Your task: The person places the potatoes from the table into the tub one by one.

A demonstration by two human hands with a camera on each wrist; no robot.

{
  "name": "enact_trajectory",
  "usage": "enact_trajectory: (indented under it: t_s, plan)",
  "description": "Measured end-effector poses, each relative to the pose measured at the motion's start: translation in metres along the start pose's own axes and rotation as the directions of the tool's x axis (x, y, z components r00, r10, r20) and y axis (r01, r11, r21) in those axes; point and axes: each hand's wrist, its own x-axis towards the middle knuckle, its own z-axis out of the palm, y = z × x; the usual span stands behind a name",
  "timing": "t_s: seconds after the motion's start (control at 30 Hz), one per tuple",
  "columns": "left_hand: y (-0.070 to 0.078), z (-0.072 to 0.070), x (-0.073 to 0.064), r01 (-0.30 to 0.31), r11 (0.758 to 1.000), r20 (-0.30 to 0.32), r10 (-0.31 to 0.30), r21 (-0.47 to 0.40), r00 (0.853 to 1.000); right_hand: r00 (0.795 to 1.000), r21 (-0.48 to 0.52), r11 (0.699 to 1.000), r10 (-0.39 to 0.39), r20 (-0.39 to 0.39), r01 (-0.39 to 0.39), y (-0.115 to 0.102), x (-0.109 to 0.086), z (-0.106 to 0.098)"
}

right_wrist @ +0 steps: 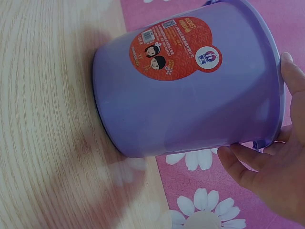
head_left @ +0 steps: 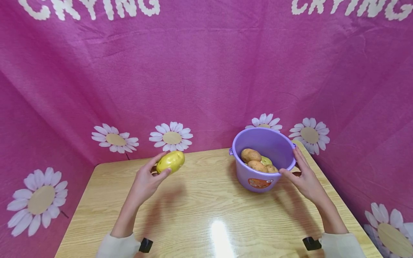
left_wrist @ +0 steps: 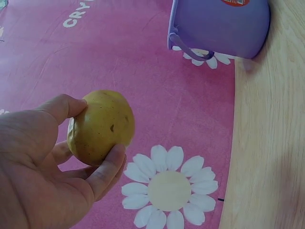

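My left hand (head_left: 146,182) grips a smooth yellow potato (head_left: 171,161) between thumb and fingers, held up over the left part of the table. Small dark spots mark the skin of the potato (left_wrist: 102,128) in the left wrist view. On the right stands a purple bucket (head_left: 242,170) with several potatoes inside, mostly brown (head_left: 257,166) and one yellowish (head_left: 266,161). My right hand (head_left: 306,181) holds the bucket at its right rim, thumb at the edge and fingers along the outer wall. In the right wrist view a red label (right_wrist: 167,50) shows on the bucket's side.
The light wooden table (head_left: 200,211) reflects a bright spot of light near its front. A pink cloth (head_left: 200,79) with white daisies hangs behind and on both sides of the table, close to its back edge and the bucket.
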Motion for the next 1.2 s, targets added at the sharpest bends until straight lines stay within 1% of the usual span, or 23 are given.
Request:
enact_trajectory:
  t_s: [0.13,0.27,0.37,0.5,0.67,0.77,1.07,1.2]
  plan:
    - [0.005,0.002,-0.002,0.008,1.000,0.000,-0.008,0.006,1.000,1.000,-0.005,1.000,0.003,-0.002,-0.003,0.000,0.000,0.000]
    - [0.029,0.002,-0.010,-0.008,1.000,0.004,0.008,0.013,1.000,1.000,-0.009,1.000,0.005,-0.005,-0.005,-0.001,0.000,0.000]
    - [0.029,0.005,-0.009,-0.027,1.000,0.009,0.027,0.003,1.000,1.000,-0.005,1.000,0.006,-0.004,-0.006,-0.001,0.000,0.000]
    - [0.010,0.013,-0.001,-0.055,0.998,0.013,0.055,-0.024,0.998,1.000,-0.001,1.000,0.007,-0.004,-0.007,-0.002,0.000,0.000]
    - [0.014,0.020,0.003,-0.076,0.996,0.023,0.077,-0.051,0.997,1.000,-0.002,1.000,0.009,-0.003,-0.009,-0.003,-0.001,0.000]
    - [0.018,0.024,0.004,-0.076,0.995,0.025,0.077,-0.061,0.997,1.000,-0.001,1.000,0.011,0.001,-0.011,-0.003,-0.001,0.000]
    - [0.029,0.038,0.010,-0.083,0.996,0.053,0.084,-0.020,0.995,1.000,-0.005,1.000,0.014,0.004,-0.014,0.002,0.000,-0.002]
    - [0.034,0.046,0.014,-0.087,0.996,0.056,0.088,-0.025,0.995,1.000,-0.004,1.000,0.010,0.004,-0.010,0.002,0.000,-0.001]
